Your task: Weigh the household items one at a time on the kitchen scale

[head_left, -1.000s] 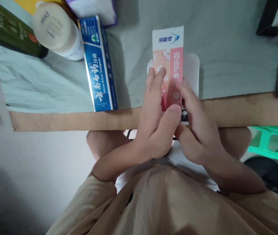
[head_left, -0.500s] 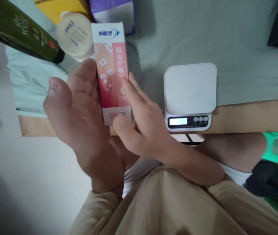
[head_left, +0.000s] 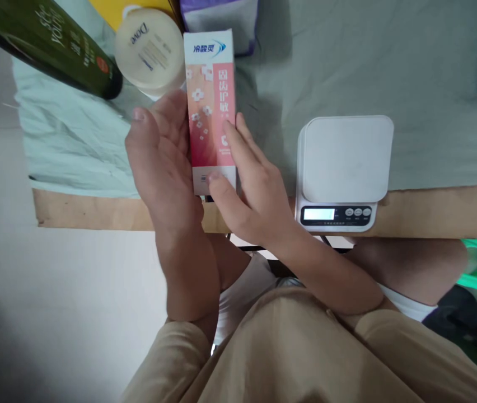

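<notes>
Here's the pink box [head_left: 210, 123], between the person's two hands near the front edge of the table [head_left: 440, 212], printed face turned up and its length running away from the body. The right hand [head_left: 261, 201] has it: thumb pressed on the white lower end, forefinger laid along the face, the other fingers tucked at the right side, partly out of sight. It's a light pinch low down, probably enough for a slim carton, and it leaves most of the print uncovered.

Over to the left hand [head_left: 163, 162]: palm turned up, fingers straight and close together beside the box, thumb standing well away. It looks like a side guard rather than a grip; whether it bears any weight, one cannot tell. Nor whether the box's lower end rests on anything.

Beyond, the white tub [head_left: 150, 50], green bottle [head_left: 66, 47] and purple-and-white pack [head_left: 224, 25] crowd the left. The kitchen scale [head_left: 347, 159] sits apart on the right, bare plate up, display towards the person, presumably for easy reading.
</notes>
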Demonstrator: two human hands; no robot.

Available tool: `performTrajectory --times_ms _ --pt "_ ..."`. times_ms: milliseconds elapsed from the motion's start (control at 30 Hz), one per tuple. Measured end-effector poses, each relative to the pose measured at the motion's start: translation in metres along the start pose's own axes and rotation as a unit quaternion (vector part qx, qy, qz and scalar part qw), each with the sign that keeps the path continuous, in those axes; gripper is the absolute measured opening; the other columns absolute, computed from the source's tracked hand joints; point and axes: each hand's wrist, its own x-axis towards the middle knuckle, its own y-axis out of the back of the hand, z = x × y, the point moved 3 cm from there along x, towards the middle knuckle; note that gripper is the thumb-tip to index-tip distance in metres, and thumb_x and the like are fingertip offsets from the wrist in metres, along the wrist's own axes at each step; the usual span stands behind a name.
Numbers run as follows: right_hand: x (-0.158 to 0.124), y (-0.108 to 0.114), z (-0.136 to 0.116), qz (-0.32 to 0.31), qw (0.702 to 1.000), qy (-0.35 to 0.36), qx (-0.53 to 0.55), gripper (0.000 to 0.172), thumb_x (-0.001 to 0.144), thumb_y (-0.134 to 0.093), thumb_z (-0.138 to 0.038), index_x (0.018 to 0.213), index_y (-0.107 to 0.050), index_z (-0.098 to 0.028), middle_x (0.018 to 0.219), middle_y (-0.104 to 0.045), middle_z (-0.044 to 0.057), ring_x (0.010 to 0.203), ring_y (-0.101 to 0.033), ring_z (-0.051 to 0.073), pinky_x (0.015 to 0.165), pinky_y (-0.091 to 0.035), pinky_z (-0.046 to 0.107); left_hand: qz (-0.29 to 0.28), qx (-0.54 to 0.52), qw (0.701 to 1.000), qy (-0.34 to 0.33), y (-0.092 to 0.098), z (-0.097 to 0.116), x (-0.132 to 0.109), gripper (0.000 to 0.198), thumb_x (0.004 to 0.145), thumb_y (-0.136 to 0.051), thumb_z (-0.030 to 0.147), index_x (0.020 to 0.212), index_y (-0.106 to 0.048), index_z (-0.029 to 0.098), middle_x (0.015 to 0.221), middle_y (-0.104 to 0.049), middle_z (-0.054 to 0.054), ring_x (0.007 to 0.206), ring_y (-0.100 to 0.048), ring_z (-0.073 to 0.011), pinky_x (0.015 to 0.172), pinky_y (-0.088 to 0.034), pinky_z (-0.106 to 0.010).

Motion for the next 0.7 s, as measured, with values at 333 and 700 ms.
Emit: performTrajectory --times_ms 333,700 --pt "0.01 0.007 -0.019 -0.048 0.996 -0.049 -0.06 0.066 0.102 -0.033 -0.038 0.164 -0.03 -0.015 0.174 -0.029 0.005 0.168 -0.023 0.015 0.141 -0.03 0.037 -0.03 -0.018 0.999 0.003 0.007 -0.005 0.013 0.049 0.096 -0.045 0.058 0.111 -0.061 0.014 0.132 -0.069 -0.012 0.128 -0.068 -0.0219 0.131 -0.046 -0.044" --pt "0.024 0.006 -0.02 -0.043 0.994 -0.052 -0.089 0.067 0.104 -0.039 -0.039 0.164 -0.028 -0.01 0.175 -0.025 0.009 0.167 -0.026 0.016 0.141 -0.028 0.035 0.005 -0.035 0.999 0.035 0.001 -0.005 0.025 0.052 0.108 -0.022 0.048 0.112 -0.062 0.014 0.136 -0.071 -0.009 0.135 -0.068 -0.02 0.132 -0.046 -0.041"
